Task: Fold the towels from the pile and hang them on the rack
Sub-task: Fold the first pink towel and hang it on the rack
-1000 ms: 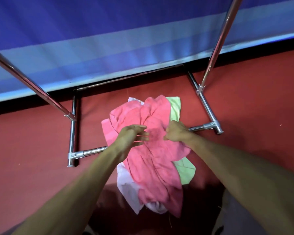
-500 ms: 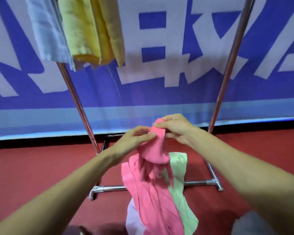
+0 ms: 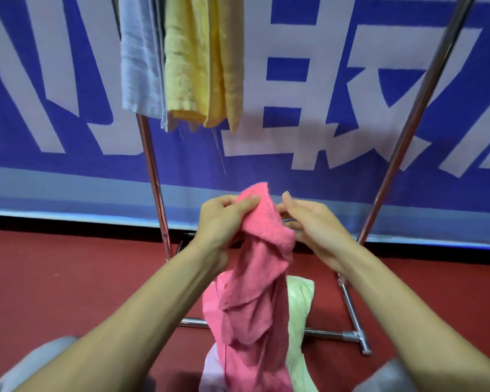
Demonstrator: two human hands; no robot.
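A pink towel (image 3: 255, 301) hangs in front of me, lifted off the floor pile. My left hand (image 3: 224, 222) pinches its top edge between thumb and fingers. My right hand (image 3: 309, 224) is just to the right of the towel's top, fingers curled toward the cloth; whether they grip it is hidden. Below, a light green towel (image 3: 299, 304) and a white towel (image 3: 210, 369) lie on the floor. The metal rack (image 3: 153, 176) stands behind, with a pale blue towel (image 3: 140, 58) and a yellow towel (image 3: 201, 60) hanging from its top.
The rack's right upright (image 3: 402, 142) slants up to the right, and its base bar (image 3: 351, 309) lies on the red floor (image 3: 68, 278). A blue and white banner (image 3: 323, 94) covers the wall behind. My knees show at the bottom corners.
Both hands grabbed the pink towel on the floor pile and raised it up. The view tilted upward, bringing the hung towels into sight. My left hand now holds the top edge.
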